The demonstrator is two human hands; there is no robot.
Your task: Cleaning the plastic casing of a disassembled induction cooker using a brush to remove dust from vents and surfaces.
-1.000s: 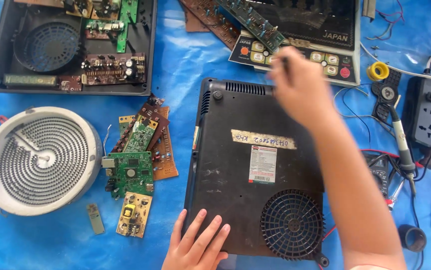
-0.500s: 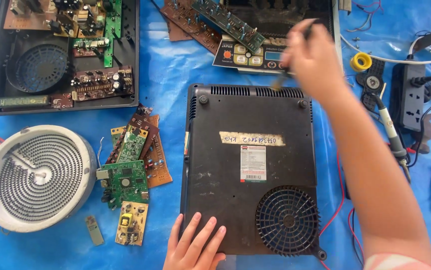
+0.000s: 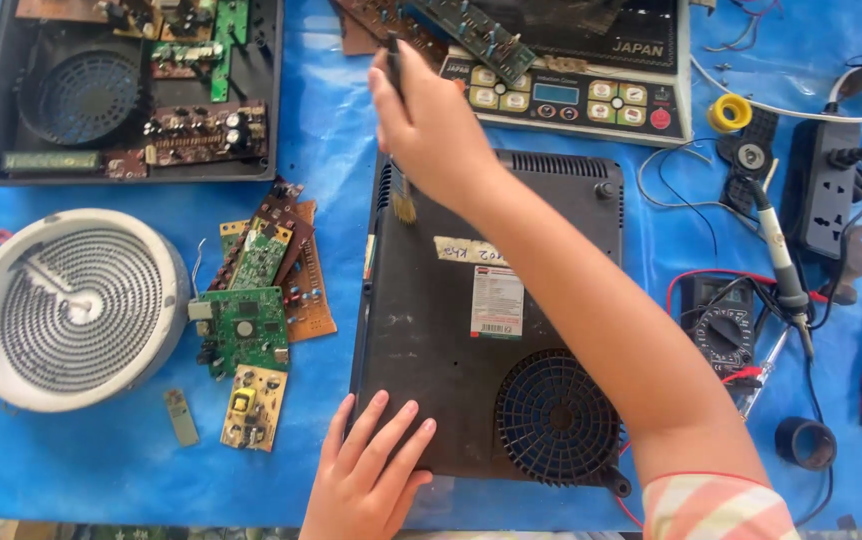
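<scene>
On the black casing (image 3: 421, 330) — white label (image 3: 497, 301), taped strip (image 3: 466, 250).

My right arm (image 3: 591, 310) hides part of the cooker base (image 3: 431, 330); my right grip (image 3: 431, 125) covers the brush (image 3: 403, 200) handle.

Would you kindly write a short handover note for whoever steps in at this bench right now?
Left hand: flat on the near edge of the black cooker base, which lies underside up on the blue sheet.
Right hand: grips a small brush, bristles on the base's far left corner.
Done: cannot tell how much is brushed.
Left: dust specks show mid-panel; the fan grille looks untouched.
Circuit boards lie left of the base.
</scene>
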